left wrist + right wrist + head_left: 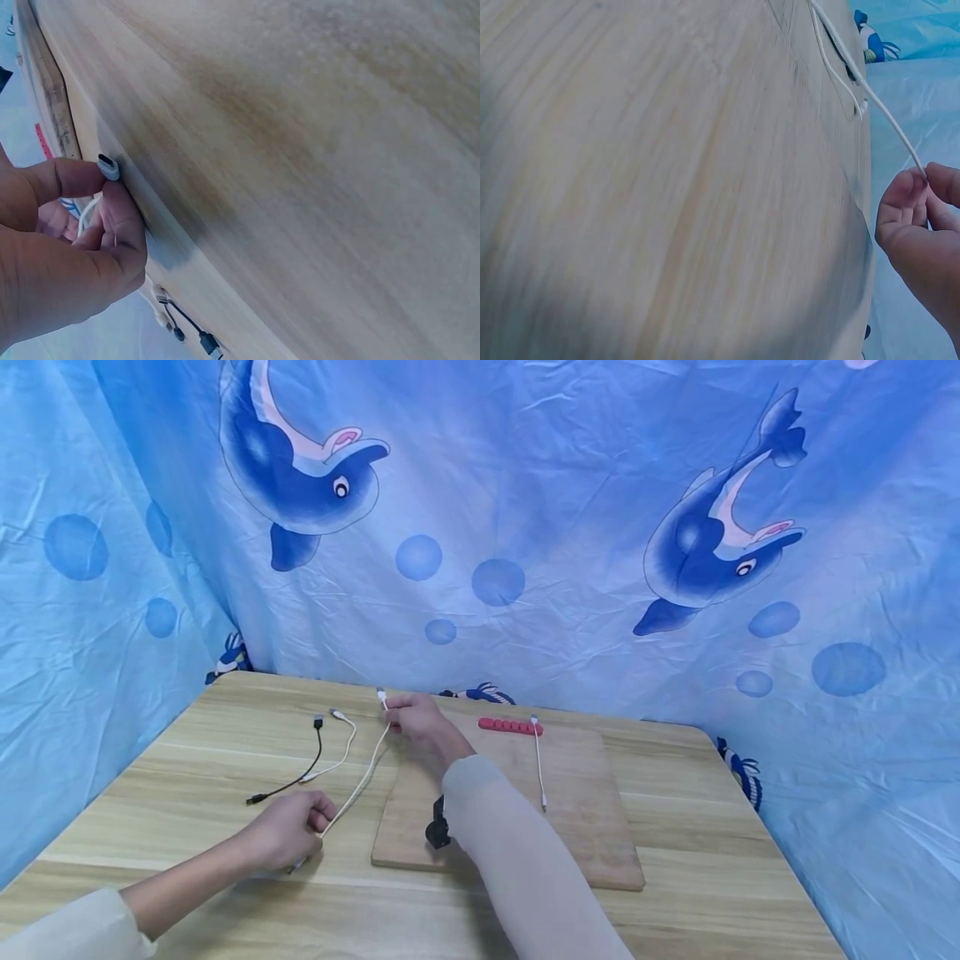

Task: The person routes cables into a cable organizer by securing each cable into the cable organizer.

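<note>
A white charging cable [367, 774] stretches between my two hands at the left edge of the wooden board. My left hand [285, 829] pinches its near end; in the left wrist view a small oval connector [109, 168] pokes out between thumb and finger. Farther back, my right hand [422, 720] grips the cable just below its white USB plug [381, 695], which points away from me. The right wrist view shows the cable [889, 112] running into the pinched fingers. Left of it lie a short black cable [318, 745] and a shorter white cable [351, 740].
The wooden board [600, 827] lies on the wood-grain table [690, 877]. On its far part sits a red cable holder strip [504, 726], with another short white cable [538, 764] at its right end, running toward me. A blue dolphin-print curtain [570, 527] surrounds the table.
</note>
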Motion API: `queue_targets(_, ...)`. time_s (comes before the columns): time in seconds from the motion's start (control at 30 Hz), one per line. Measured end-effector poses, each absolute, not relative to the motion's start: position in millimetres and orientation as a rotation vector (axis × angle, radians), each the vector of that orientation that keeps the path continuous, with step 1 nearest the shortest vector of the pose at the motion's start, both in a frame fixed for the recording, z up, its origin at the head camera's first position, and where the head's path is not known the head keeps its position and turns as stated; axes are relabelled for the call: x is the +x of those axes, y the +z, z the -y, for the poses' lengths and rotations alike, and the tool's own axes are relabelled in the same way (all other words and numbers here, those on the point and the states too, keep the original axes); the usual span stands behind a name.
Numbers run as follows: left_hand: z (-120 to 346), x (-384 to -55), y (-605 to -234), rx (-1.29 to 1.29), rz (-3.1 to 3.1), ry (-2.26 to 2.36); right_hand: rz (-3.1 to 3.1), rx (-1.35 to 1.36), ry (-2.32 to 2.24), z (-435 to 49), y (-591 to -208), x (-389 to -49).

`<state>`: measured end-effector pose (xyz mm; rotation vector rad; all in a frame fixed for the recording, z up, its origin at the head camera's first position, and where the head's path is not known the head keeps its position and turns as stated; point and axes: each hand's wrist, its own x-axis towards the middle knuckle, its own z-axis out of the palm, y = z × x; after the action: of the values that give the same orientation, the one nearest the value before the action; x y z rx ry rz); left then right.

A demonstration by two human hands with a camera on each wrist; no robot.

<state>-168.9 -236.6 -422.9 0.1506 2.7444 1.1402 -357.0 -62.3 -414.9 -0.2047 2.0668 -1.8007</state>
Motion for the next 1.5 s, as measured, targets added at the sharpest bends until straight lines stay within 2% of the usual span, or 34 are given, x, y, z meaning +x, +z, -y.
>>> queue_targets(0.37,235,-167,-420,0.193,-2.683,1.143,-1.964,-0.212,-1.861,46,-406,-363)
queue_targets(0.6,232,-168,-417,0.345,-2.654,1.22,-1.929,-0.199,-1.91,35,-397,-367)
queue_targets(1.13,202,-176,-415,0.429,-2.588,1.324,-1.862,-0.158,-2.072,-3,-375,-374)
queue_targets(1.5,179,-176,-414,0.541,-2.577,1.313,-1.995,-0.144,-2.03,-39,-366,-379)
